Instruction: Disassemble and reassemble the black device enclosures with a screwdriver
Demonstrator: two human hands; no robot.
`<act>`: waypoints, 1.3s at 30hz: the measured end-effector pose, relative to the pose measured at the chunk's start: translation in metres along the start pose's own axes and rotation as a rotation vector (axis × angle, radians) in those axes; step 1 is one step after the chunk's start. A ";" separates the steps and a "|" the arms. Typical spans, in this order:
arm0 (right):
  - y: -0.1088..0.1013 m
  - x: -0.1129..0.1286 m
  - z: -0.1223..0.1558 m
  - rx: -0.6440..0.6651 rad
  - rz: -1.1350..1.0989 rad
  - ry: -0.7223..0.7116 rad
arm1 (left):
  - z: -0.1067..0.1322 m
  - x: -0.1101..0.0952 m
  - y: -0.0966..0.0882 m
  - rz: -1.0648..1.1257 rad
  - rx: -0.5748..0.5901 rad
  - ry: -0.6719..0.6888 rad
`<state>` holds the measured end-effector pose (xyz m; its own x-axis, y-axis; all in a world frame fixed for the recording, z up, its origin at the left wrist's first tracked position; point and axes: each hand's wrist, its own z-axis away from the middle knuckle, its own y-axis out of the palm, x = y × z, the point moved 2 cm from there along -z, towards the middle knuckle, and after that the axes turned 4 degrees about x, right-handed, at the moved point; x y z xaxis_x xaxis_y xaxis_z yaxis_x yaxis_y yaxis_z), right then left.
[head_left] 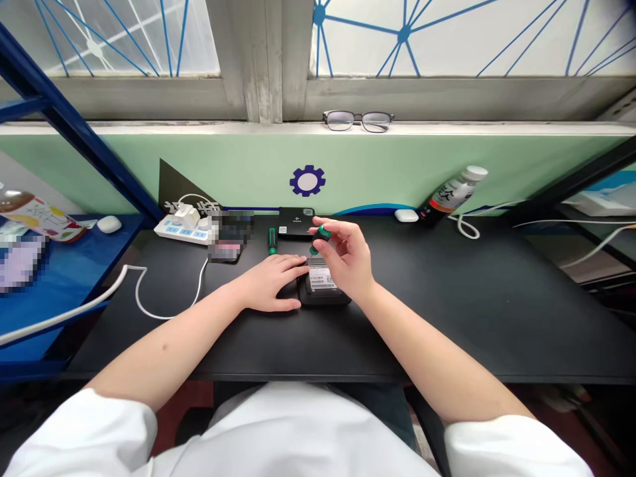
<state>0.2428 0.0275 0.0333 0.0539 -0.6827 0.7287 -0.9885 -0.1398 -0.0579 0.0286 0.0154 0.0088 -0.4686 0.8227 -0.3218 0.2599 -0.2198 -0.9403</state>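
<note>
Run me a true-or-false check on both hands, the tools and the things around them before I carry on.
1. The right hand holds a screwdriver. True.
2. The left hand also grips a screwdriver. False: the left hand is spread out, its fingers at the edge of the labelled black device.
3. A green and black handle shows beyond the left hand. True.
4. The glasses lie beside the device. False: the glasses are on the window ledge.
5. The power strip is right of the device. False: the power strip is to its left.
6. A white-capped bottle is right of the device. True.
</note>
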 end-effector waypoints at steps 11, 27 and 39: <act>-0.002 0.015 -0.014 0.105 0.290 -0.137 | 0.000 0.001 0.000 -0.003 -0.015 0.021; 0.002 0.005 -0.018 0.106 0.012 0.070 | -0.001 0.000 -0.001 -0.015 -0.009 0.026; -0.006 0.009 -0.019 0.112 0.068 0.044 | 0.000 0.000 0.000 -0.007 -0.013 0.024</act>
<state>0.2467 0.0359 0.0527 -0.0214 -0.6619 0.7493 -0.9674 -0.1754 -0.1826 0.0286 0.0156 0.0092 -0.4501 0.8367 -0.3120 0.2672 -0.2072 -0.9411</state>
